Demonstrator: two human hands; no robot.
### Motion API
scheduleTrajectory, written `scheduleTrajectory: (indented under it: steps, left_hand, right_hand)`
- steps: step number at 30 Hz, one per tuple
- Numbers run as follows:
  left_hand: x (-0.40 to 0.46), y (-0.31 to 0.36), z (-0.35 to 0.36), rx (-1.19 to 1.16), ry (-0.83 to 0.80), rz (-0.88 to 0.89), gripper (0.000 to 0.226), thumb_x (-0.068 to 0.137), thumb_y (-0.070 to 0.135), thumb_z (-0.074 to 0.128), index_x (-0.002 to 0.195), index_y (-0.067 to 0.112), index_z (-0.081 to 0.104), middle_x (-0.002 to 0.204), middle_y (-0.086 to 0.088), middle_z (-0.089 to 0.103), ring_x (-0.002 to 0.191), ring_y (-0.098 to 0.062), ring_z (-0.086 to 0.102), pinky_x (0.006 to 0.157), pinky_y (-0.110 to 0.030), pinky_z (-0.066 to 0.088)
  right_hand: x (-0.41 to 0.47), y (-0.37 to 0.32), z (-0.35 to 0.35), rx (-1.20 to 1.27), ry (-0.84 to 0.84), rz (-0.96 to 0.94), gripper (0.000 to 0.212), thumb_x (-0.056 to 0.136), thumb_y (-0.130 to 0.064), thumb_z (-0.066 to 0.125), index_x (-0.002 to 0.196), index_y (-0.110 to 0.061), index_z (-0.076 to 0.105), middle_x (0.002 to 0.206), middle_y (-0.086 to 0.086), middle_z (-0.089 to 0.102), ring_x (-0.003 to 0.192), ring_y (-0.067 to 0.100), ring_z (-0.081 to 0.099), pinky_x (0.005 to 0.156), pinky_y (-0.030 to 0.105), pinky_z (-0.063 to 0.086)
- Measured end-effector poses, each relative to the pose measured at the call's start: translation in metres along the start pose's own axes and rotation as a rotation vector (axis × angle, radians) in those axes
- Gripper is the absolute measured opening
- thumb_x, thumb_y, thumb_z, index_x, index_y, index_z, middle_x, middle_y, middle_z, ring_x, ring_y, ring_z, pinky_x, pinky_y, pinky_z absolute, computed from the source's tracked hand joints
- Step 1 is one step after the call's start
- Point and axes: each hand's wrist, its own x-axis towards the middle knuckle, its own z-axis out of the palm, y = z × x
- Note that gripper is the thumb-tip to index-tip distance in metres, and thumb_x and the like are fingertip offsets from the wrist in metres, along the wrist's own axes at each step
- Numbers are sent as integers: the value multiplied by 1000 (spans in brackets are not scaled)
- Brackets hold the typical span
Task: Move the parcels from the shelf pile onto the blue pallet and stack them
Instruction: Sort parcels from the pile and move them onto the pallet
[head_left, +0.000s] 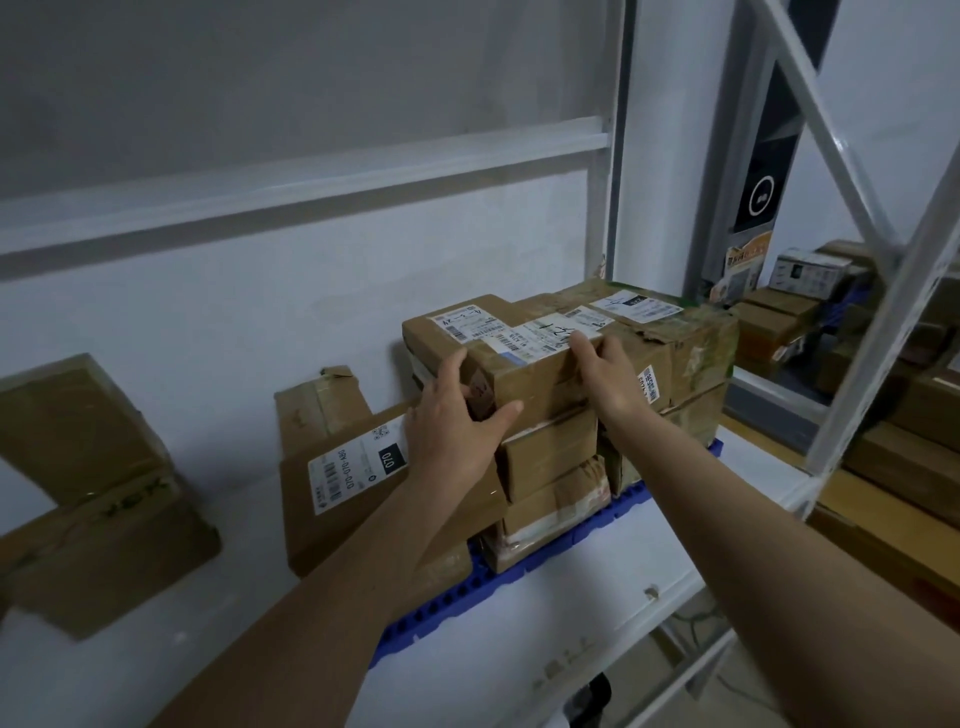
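Observation:
A stack of brown cardboard parcels stands on the blue pallet (524, 582), which lies on a white shelf. Both my hands hold the top front parcel (535, 374), a taped brown box with a white label. My left hand (457, 415) grips its left end with the thumb on the front face. My right hand (605, 371) clasps its right end, fingers on the top edge. Under it sit smaller boxes (550, 452). Behind and to the right is a larger taped box (680, 343). A flat parcel labelled 070 (353, 478) leans at the stack's left side.
A brown parcel (93, 499) lies on the white shelf (249, 613) at far left. White shelf uprights and a diagonal brace (852, 332) stand at the right. Beyond them, more boxes (779, 322) are piled. The shelf's front edge runs below my right forearm.

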Motion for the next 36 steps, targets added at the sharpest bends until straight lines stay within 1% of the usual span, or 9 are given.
scheduleTrajectory:
  steps: [4, 7, 11, 14, 20, 23, 26, 30, 36]
  left_hand:
    - [3, 1, -2, 8, -6, 35, 79, 74, 53, 73, 136, 44, 24, 127, 3, 54, 117, -20, 53, 97, -49, 46]
    - [5, 3, -10, -20, -35, 27, 80, 75, 53, 72, 141, 36, 29, 130, 2, 51, 120, -17, 50, 99, -45, 45]
    - [6, 1, -29, -12, -3, 15, 77, 81, 53, 67, 143, 25, 34, 132, 1, 50, 121, -16, 48, 100, -41, 44]
    - [5, -5, -41, -3, 20, 21, 59, 84, 47, 66, 134, 22, 46, 131, 0, 52, 122, -17, 48, 100, -41, 44]
    - [-17, -26, -77, 176, 105, 152, 21, 92, 29, 61, 103, 15, 71, 102, 0, 66, 91, -14, 61, 71, -15, 43]
    - [-34, -57, -109, 348, 139, 98, 23, 93, 33, 58, 106, 18, 70, 106, 5, 62, 95, -14, 58, 82, -27, 47]
    - [-50, -103, -140, 513, 117, -51, 25, 90, 37, 60, 107, 21, 68, 114, -2, 63, 103, -22, 57, 88, -39, 48]
    - [-78, -153, -175, 594, 122, -194, 20, 89, 39, 58, 94, 23, 70, 101, 0, 67, 88, -17, 59, 76, -29, 47]
    - [-118, -202, -231, 607, 103, -320, 24, 84, 44, 47, 72, 28, 59, 90, -1, 62, 81, -21, 58, 60, -26, 35]
  right_hand:
    - [2, 2, 1, -17, -8, -10, 49, 98, -44, 38, 131, -8, 37, 119, 7, 49, 103, 21, 47, 85, 36, 37]
    - [3, -4, 2, -109, 58, -98, 58, 97, -41, 42, 143, -9, 27, 139, 11, 41, 124, 26, 42, 101, 41, 37]
    - [-7, -21, 12, -538, 258, -354, 58, 95, -31, 50, 143, -4, 30, 145, 16, 35, 135, 31, 28, 112, 41, 25]
    - [-23, -37, 29, -714, 266, -606, 53, 93, -24, 53, 138, -3, 37, 142, 18, 37, 135, 31, 29, 113, 40, 24]
    - [-66, -53, 78, -749, -164, -967, 21, 89, -13, 55, 107, -3, 62, 109, 14, 58, 104, 31, 52, 80, 31, 42]
    - [-86, -50, 118, -805, -389, -1047, 23, 86, -7, 53, 107, -4, 62, 110, 14, 59, 103, 31, 51, 84, 40, 46]
    - [-112, -48, 163, -805, -530, -1098, 29, 85, -2, 52, 112, -6, 62, 116, 13, 57, 107, 28, 48, 88, 34, 41]
    - [-146, -36, 218, -837, -662, -1102, 37, 92, -10, 48, 129, -14, 51, 136, 5, 45, 126, 22, 38, 103, 30, 37]
    - [-188, -28, 287, -875, -906, -1051, 34, 94, -19, 47, 127, -12, 49, 138, 6, 42, 129, 25, 34, 104, 32, 36]
